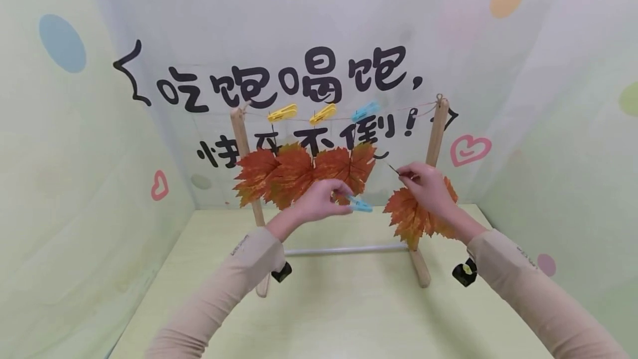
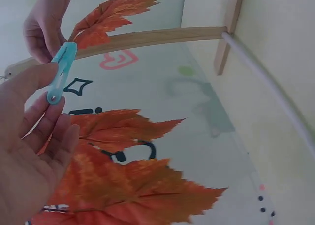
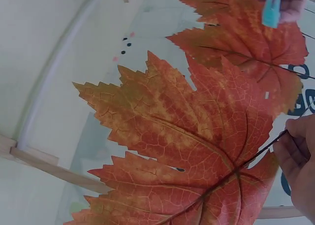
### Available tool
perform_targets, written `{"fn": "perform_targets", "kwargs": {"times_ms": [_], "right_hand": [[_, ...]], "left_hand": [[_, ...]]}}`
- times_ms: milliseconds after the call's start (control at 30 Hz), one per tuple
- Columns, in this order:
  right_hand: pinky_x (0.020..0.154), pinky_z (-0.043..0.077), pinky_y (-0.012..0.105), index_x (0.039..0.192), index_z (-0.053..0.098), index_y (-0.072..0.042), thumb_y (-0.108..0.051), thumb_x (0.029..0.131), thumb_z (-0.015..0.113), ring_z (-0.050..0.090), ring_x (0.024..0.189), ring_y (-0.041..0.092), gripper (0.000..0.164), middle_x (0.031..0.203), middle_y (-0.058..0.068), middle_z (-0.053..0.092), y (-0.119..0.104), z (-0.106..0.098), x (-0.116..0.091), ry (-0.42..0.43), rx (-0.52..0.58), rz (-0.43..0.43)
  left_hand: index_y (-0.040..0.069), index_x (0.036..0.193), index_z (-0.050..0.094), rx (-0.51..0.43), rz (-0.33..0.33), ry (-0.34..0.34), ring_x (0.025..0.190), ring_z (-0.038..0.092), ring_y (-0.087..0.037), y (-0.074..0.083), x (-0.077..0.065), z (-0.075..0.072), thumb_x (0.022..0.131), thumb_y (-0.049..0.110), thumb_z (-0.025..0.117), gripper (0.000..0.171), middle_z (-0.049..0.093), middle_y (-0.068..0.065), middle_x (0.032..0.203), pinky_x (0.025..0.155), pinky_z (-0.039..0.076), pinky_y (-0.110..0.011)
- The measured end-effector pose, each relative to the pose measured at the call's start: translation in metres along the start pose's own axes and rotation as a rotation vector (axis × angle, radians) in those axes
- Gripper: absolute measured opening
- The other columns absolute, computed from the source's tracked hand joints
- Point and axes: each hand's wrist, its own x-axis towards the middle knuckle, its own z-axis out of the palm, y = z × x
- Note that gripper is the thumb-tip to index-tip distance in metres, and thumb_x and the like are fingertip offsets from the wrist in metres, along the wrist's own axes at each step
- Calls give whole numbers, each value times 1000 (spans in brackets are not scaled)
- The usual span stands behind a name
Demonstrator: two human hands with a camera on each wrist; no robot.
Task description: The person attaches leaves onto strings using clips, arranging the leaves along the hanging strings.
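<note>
Between thumb and fingers my left hand pinches a light blue clothespin, just in front of the hanging leaves. My right hand pinches the dark stem of an orange-red maple leaf, which hangs below the hand in front of the right post. To the left, several similar leaves hang from a thin string. Two yellow clothespins and one blue clothespin clip their stems to it. The right end of the string carries no clothespin.
The string is tied between two wooden posts, a left post and a right post. A white rod joins them low down, above the pale tabletop. Behind hangs a printed backdrop with black lettering.
</note>
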Motion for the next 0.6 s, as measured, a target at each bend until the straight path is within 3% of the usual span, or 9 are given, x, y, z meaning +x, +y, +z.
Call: {"fn": "perform_targets", "kwargs": {"times_ms": [133,267,500,600], "right_hand": [[67,53,38,90,67,4,6,80,63,61,73,23,11,83,15,66,-4,-4,10,51,7,25],[67,53,38,89,67,4,5,80,64,61,73,23,10,83,16,66,-9,-6,18,85,22,23],[69,53,39,92,67,4,3,82,63,62,76,24,11,85,16,66,-17,-7,27,129,28,50],[68,53,31,94,67,4,1,83,62,62,77,24,12,86,16,67,-19,-8,31,159,34,70]], "left_hand": [[8,95,65,53,51,25,74,54,-18,28,15,-24,77,17,73,22,64,-3,90,62,46,-23],[8,95,64,94,75,66,76,55,-17,48,27,-44,77,19,73,23,65,-4,91,66,46,-24],[7,98,63,105,99,140,89,53,-16,65,41,-67,77,18,72,25,61,-6,95,72,49,-23],[6,99,62,97,97,171,90,51,-16,72,45,-73,78,18,72,26,59,-6,94,72,48,-22]]}}
